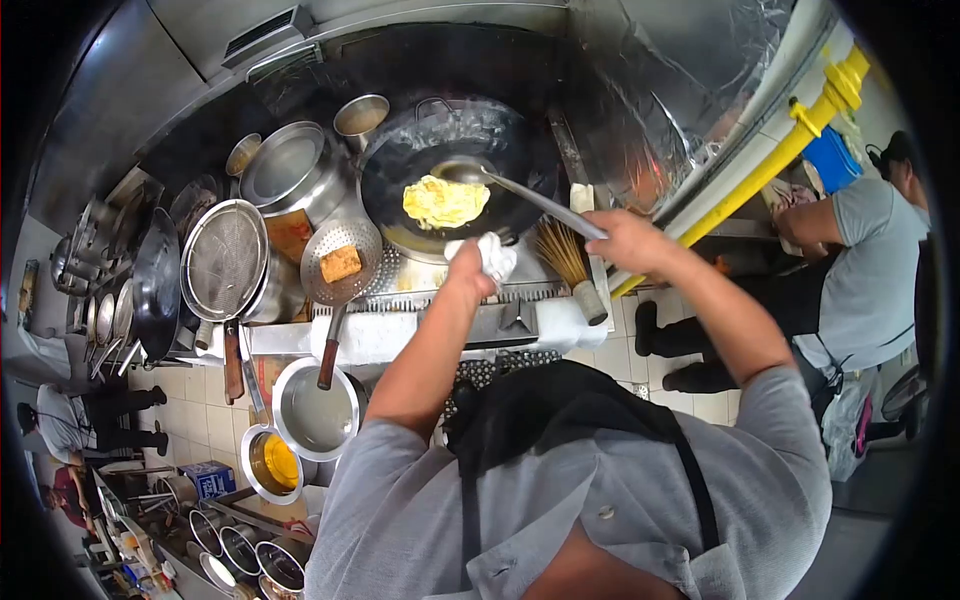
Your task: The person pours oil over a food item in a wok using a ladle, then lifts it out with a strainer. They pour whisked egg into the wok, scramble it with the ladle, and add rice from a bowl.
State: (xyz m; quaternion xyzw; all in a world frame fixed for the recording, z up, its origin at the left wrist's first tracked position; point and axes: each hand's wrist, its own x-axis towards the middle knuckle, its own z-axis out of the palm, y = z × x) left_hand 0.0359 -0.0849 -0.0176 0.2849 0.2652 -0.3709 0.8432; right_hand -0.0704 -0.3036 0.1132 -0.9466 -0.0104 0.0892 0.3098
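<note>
A yellow cooked egg (445, 203) lies in a large dark wok (520, 150) on the stove. My right hand (628, 243) is closed round the handle of a long metal ladle (545, 205), whose bowl rests in the wok just behind the egg. My left hand (468, 272) is closed on a white cloth (497, 258) at the wok's near rim. Whether the cloth wraps a wok handle is hidden. Left of the wok, a perforated skimmer (318, 260) bears a browned block of food (340, 264).
A mesh strainer (225, 255) and a lidded pot (285, 165) stand at left. A bamboo brush (565, 250) is right of the wok. Bowls, one with yellow liquid (275, 462), sit at lower left. A yellow pipe (745, 185) and another person (870, 255) are at right.
</note>
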